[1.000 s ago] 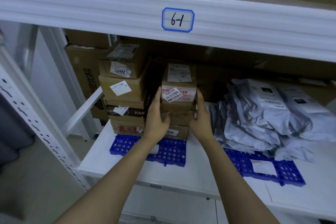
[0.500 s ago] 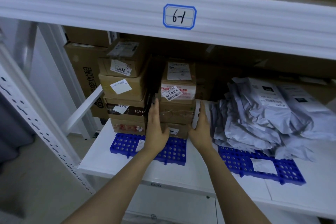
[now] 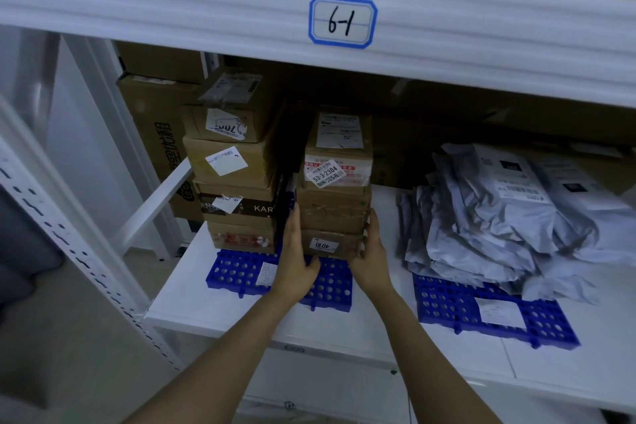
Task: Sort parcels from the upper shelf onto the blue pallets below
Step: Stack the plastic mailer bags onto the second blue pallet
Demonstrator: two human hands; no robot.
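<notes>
Left hand lay flat, fingers straight, against the left side of a 3-box stack, clamped on nothing. Right hand pressed the stack's right side, fingers pointing up along the middle box and thumb at the bottom box's front corner; it too was spread, not closed round anything. The stack stood on the back of the left pallet, just beside a taller stack on the same pallet. Its top box bore a tag reading 53-3-2304. Grey bags lay heaped on the right pallet, apart from the boxes. Both pallets sat on the white shelf. Above, a beam carried a label marked 6-1.
</notes>
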